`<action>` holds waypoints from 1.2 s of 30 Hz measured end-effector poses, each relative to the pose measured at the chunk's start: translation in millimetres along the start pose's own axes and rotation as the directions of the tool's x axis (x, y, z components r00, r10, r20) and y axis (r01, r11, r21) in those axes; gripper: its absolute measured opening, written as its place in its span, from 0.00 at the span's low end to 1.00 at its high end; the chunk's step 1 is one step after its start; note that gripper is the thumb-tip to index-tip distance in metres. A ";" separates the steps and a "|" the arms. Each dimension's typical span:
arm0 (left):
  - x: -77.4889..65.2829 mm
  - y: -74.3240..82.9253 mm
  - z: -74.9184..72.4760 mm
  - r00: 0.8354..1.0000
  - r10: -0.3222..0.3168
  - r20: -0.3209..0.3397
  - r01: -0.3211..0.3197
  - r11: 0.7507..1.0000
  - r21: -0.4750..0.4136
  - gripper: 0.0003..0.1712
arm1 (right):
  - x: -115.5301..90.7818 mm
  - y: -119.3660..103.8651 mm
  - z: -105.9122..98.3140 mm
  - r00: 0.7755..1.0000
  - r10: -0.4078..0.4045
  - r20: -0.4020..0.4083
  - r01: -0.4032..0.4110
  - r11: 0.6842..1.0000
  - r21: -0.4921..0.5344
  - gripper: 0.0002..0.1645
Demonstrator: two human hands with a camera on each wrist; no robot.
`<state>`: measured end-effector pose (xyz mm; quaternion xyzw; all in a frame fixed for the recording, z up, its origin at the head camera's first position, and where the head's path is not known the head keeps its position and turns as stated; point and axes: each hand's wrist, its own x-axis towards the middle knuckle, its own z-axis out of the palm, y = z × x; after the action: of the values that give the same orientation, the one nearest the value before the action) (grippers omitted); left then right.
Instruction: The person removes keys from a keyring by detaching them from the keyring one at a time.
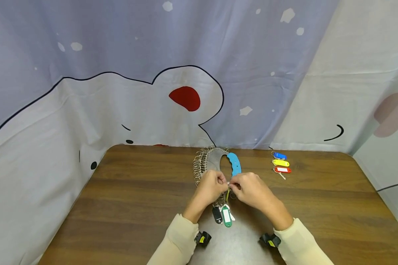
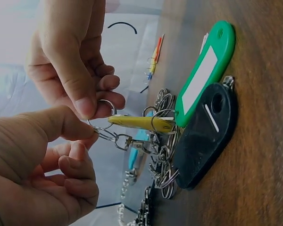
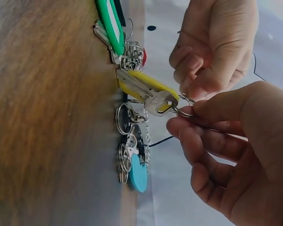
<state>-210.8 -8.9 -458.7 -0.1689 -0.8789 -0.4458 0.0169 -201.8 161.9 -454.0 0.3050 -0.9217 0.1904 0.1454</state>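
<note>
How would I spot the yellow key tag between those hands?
Over the wooden table, find the left hand and right hand, nearly meeting. The yellow key tag hangs below them, beside a silver key. Its colour separates it from the green key tag and black key tag; the other yellow key tag lies right of both hands.

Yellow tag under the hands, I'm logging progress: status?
Left hand, right hand pinching rings. Yellow tag, key hanging below. Green tag, black tag close by.

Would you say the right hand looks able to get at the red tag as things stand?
Probably yes: nothing seems to stand between the right hand and the red tag on the table. That hand pinches a ring, though, so it may need to let go first.
</note>
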 end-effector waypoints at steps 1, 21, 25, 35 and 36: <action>-0.4 0.3 0.1 1.000 0.008 -0.003 -0.008 1.000 0.005 0.07 | 0.0 0.0 0.3 1.000 -0.001 -0.006 0.001 1.000 -0.003 0.04; -1.2 0.9 -6.1 0.998 0.038 0.044 -0.042 0.996 0.083 0.07 | 0.6 4.1 -0.3 0.999 -0.004 -0.048 0.005 1.000 0.031 0.03; -1.0 0.8 -5.6 0.998 0.016 0.054 -0.021 0.994 0.108 0.08 | 0.5 3.5 -0.4 0.999 0.001 -0.037 0.000 0.999 0.044 0.03; -0.3 -1.8 -4.3 0.997 0.060 0.042 -0.064 0.994 0.086 0.08 | 0.0 4.1 3.6 0.999 0.017 -0.034 -0.015 0.998 0.054 0.04; -0.4 -1.5 -4.0 0.997 0.059 0.044 -0.063 0.994 0.085 0.09 | -0.3 4.4 4.0 0.999 0.016 -0.037 -0.014 0.998 0.054 0.04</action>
<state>-211.4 -13.0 -457.5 -0.2041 -0.8918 -0.4033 0.0194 -204.9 163.6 -458.8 0.2983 -0.9157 0.2217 0.1530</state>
